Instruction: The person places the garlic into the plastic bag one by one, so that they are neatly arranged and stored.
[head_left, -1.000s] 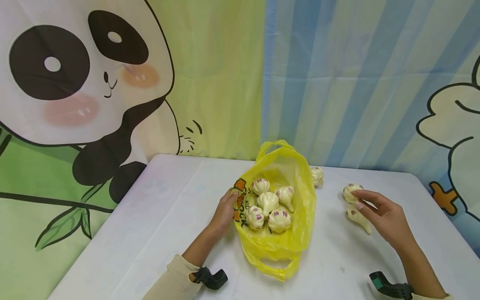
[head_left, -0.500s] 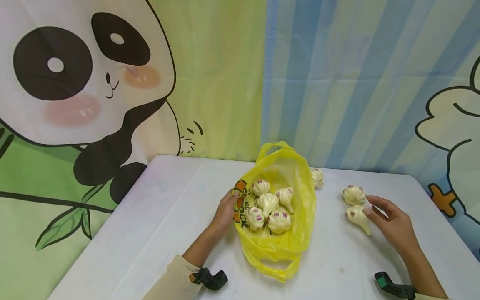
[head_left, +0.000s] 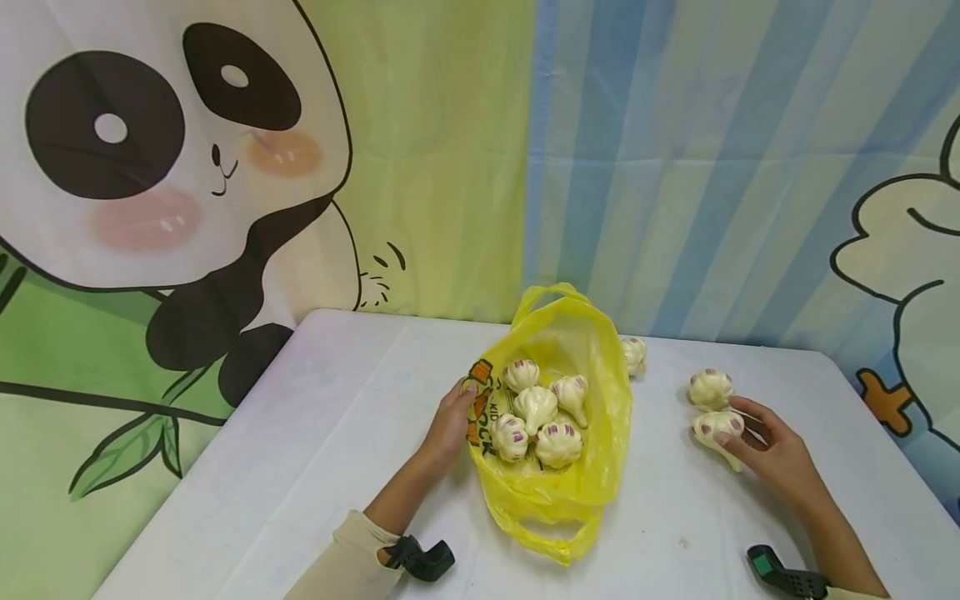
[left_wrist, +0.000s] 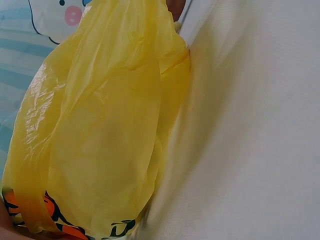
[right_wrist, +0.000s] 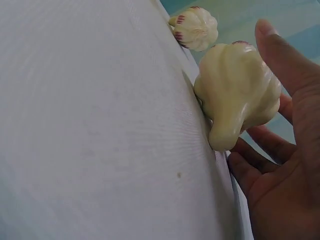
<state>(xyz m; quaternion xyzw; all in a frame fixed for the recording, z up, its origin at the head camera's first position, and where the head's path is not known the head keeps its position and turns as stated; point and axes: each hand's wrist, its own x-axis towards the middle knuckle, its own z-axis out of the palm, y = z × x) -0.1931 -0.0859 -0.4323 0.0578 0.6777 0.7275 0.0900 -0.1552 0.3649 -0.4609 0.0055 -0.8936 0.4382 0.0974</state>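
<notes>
The left hand (head_left: 447, 425) pinches the near side of the yellow bag (head_left: 611, 433), whose mouth gapes just beyond those fingers with five garlics (head_left: 536, 407) inside. The right hand (head_left: 780, 462) has its thumb and fingers parted around a stemmed garlic (head_left: 716, 427) on the worktop (head_left: 360, 417); whether they press it, I cannot tell. Another garlic (head_left: 710, 389) lies just past the right fingertips, and a third (head_left: 635, 356) farther off, behind the bag.
</notes>
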